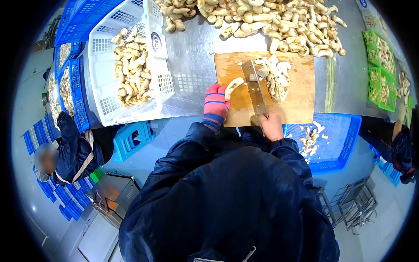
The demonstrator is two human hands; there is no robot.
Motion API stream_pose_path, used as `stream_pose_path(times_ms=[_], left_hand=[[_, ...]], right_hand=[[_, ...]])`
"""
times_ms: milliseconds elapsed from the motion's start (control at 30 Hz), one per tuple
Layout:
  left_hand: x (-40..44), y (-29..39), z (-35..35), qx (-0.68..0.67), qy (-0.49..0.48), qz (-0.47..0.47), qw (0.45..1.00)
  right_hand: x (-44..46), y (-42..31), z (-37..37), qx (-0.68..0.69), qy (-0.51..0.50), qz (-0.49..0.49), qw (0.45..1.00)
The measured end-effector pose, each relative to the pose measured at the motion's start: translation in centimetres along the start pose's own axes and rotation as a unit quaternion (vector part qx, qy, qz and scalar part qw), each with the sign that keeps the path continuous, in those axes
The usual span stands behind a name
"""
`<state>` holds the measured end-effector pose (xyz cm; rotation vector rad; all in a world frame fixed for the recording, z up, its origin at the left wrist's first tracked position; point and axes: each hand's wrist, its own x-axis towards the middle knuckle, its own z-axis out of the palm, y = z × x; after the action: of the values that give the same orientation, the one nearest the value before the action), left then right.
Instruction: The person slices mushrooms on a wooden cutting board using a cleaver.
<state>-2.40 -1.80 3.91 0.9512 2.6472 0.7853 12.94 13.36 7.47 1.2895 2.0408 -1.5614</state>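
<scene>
My left hand [217, 104], in a pink and blue striped knitted glove, is closed around a pale mushroom [234, 87] whose stem sticks out to the right over the wooden cutting board [231, 114]. My bare right hand [272, 125] grips the handle of a cleaver [255, 89], its broad blade standing on edge across the board. Just right of the blade lies a heap of cut mushroom pieces [278, 78]. A short piece sits against the blade's far side. The mushroom and the blade are apart.
A big pile of whole mushrooms [279, 22] covers the back of the steel table [187, 48]. At left stands a white crate [97, 83] of mushrooms. A blue crate [345, 144] with pieces is below right. People work on both sides; green baskets [374, 83] stand far right.
</scene>
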Motion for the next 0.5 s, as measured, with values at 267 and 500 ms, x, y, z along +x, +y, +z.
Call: stream_pose_path(times_ms=[267, 500], left_hand=[[-0.2, 1.2, 0.3, -0.007, 0.002, -0.043, 0.999], [2.8, 0.8, 1.4, -0.018, -0.001, -0.100, 0.995]], right_hand=[[-0.7, -0.4, -1.2, 0.052, -0.066, 0.052, 0.995], [-0.1, 1.2, -2.1, -0.045, 0.078, -0.031, 0.995]])
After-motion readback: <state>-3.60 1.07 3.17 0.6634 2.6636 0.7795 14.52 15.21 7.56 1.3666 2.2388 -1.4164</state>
